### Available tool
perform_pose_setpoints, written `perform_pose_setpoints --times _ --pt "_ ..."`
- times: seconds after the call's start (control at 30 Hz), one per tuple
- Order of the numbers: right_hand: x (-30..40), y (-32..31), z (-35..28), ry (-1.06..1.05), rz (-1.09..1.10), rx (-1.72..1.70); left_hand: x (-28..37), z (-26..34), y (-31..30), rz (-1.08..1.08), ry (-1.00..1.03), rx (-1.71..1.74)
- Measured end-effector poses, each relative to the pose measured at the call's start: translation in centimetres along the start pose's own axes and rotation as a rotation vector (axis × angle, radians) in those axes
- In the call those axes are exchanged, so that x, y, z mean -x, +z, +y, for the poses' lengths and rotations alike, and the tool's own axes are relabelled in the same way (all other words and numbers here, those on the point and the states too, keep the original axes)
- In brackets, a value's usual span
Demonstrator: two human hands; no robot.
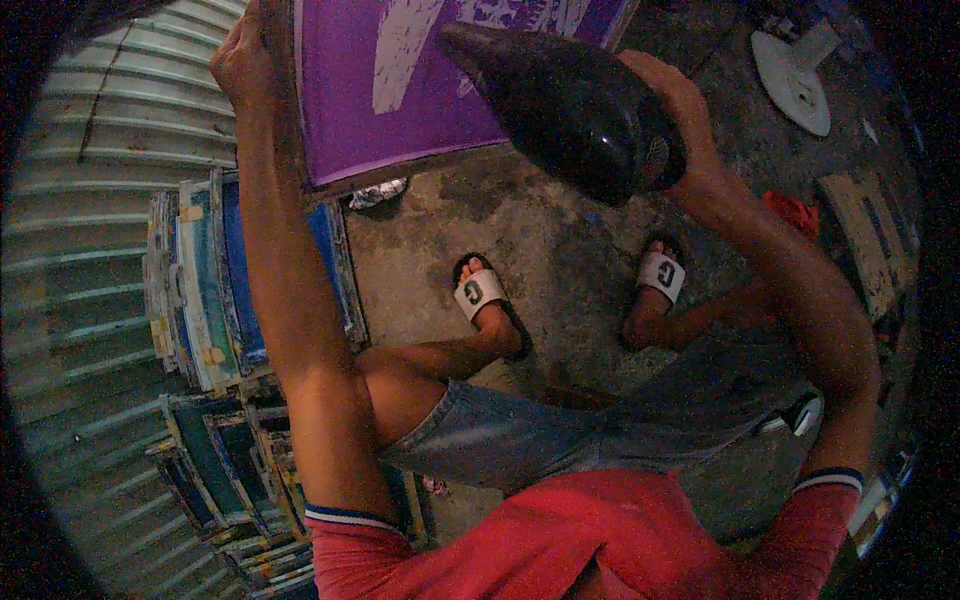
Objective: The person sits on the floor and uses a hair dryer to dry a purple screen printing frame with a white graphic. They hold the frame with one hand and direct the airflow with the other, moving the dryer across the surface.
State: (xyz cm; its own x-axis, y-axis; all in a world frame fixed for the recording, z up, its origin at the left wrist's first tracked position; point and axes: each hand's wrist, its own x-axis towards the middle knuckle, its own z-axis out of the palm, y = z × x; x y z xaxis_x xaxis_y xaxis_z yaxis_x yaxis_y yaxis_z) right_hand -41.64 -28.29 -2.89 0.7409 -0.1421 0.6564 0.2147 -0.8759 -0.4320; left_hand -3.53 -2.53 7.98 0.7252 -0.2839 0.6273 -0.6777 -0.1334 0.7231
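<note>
A screen-printing frame (pixel 390 142) with purple mesh stands tilted before me, pale stencil shapes showing on it. My left hand (pixel 247 60) grips its left edge near the top of the view. In my right hand (pixel 675 94) is a black hair dryer (pixel 570 112), its narrow nozzle pointing up and left across the mesh. The fingers around its handle are mostly hidden behind the dryer body. A gap between nozzle and mesh cannot be judged from here.
Several more screen frames (pixel 199 285) lean against a corrugated metal wall (pixel 112 262) at left. My feet in white-strapped slides (pixel 480 292) rest on the stained concrete floor (pixel 570 247). At right are a white stand base (pixel 795 86), a red item (pixel 791 214) and a slatted board (pixel 862 244).
</note>
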Motion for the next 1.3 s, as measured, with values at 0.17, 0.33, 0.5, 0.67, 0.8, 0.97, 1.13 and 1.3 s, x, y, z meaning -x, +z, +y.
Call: perform_pose_setpoints --times 0.17,0.33,0.5,0.67,0.8,0.97,1.13,1.3 --pt "-0.9 -0.4 -0.3 -0.004 -0.059 0.017 0.0 -0.2 -0.1 0.0 -0.004 -0.001" --pt "-1.2 0.3 -1.2 0.196 0.001 -0.245 -0.1 -0.2 -0.1 0.001 -0.003 -0.001" --pt "-1.5 -0.1 -0.1 0.399 -0.038 -0.544 -0.2 -0.5 -0.5 0.005 -0.006 -0.007" --pt "4.7 0.1 7.9 0.137 -0.121 0.463 -0.4 -0.2 0.1 -0.001 0.001 0.007" --pt "4.2 0.5 5.9 0.202 -0.233 0.467 -0.3 -0.4 -0.4 0.004 -0.004 -0.005" --pt "5.0 -0.1 6.6 0.268 -0.103 0.087 -0.3 -0.3 0.0 0.001 -0.001 0.005" --pt "4.1 -0.5 5.8 0.092 -0.22 0.37 -0.2 -0.5 -0.1 0.008 0.001 0.0" --pt "2.9 0.2 4.9 0.104 -0.186 0.372 -0.2 -0.5 0.0 0.009 0.006 -0.002"
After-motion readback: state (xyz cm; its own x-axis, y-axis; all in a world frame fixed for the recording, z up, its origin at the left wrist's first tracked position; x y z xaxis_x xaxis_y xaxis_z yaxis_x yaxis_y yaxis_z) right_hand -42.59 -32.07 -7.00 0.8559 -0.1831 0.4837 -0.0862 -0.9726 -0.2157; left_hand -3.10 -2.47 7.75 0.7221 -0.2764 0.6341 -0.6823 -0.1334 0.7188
